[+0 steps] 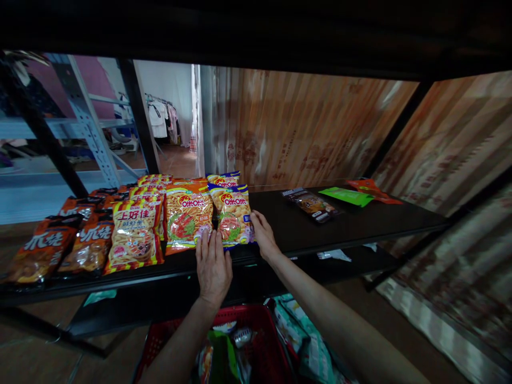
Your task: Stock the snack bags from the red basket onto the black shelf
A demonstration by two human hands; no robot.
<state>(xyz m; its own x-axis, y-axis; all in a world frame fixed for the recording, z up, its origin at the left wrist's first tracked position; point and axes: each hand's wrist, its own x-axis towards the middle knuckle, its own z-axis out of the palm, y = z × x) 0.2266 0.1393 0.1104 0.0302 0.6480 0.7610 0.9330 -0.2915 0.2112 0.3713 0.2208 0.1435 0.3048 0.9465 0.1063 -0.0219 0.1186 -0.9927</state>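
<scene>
A blue-and-yellow snack bag (231, 208) stands upright at the front of the black shelf, with a matching bag (224, 178) behind it. My right hand (264, 234) touches its right edge, fingers stretched along the side. My left hand (214, 264) rests its outstretched fingers at the lower corner of the orange snack bag (188, 210), close to the blue-and-yellow one. To the left stand yellow-and-red snack bags (135, 234), then dark orange-brown snack bags (90, 240). Neither hand is wrapped around a bag.
On the shelf's right side (296, 234) lie a dark snack packet (310, 204), a green packet (347, 196) and an orange packet (374, 190). Below, a red basket (280, 341) holds several packages, beside teal packages (316, 352). Black posts (140, 117) frame the shelf.
</scene>
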